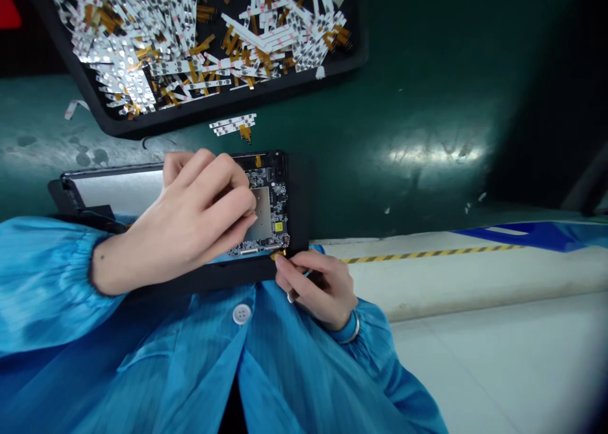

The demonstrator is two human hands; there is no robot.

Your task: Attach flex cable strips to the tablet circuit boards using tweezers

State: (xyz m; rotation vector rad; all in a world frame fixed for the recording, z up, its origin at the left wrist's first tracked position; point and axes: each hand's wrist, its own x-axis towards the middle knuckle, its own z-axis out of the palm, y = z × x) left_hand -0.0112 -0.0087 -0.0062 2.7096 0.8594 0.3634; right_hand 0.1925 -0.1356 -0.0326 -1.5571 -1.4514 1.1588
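Note:
An opened tablet (118,190) lies in front of me, its circuit board (279,196) and a silvery shield plate (263,212) exposed at the right end. My left hand (190,215) is over the tablet's middle, fingers curled and closed above the board. Whatever those fingers hold, if anything, is hidden beneath them. At the near right corner, my right hand (318,286) pinches a small gold-coloured flex cable (279,253) at the board's edge. Just beyond the tablet, several white flex strips (232,124) with gold tails lie side by side on the bench.
A black tray (228,94) heaped with white and gold flex strips (175,22) stands beyond the tablet. One loose strip (76,108) lies left of it. The green bench top (427,104) stretches right. Its near edge borders a pale floor with yellow-black tape (427,254).

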